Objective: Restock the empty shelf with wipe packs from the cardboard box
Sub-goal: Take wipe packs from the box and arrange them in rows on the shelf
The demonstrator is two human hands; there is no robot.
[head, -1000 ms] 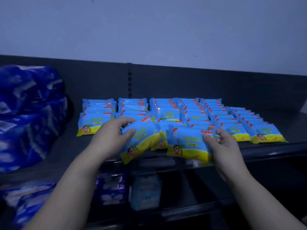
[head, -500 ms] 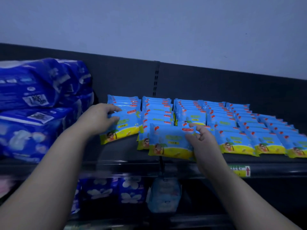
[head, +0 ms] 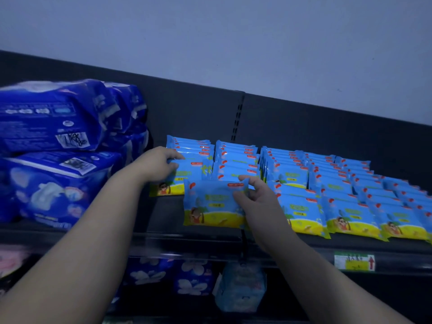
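At the shelf's (head: 163, 216) left end stand dark-blue bulk packs (head: 53, 127), and just beside them the left hand (head: 155, 166) reaches in. Its grip is curled over the upper-left corner of the left wipe pack (head: 187, 181), which runs rightward and toward the front edge from that grip, at the head of the leftmost row. Next along, the right wipe pack (head: 210, 206) lies with its long axis parallel to the shelf's front edge, printed face up, in front of the second row, where the front place looks unfilled. The right hand (head: 257, 202) pinches it at the right end, thumb on the face and fingers over the top-right corner, so the whole pack lies to the left of that grip. I cannot tell whether its lower edge already rests on the shelf. That slot is the right hand's to fill: likely a short push back and down, keeping the pack square with the filled rows of wipe packs (head: 346, 199) that run to the right end. The cardboard box is out of view. A second ago both packs were held close together out at the front edge, the left one tilted. Since then the left one has gone back into its row and the right one has squared up to its gap.
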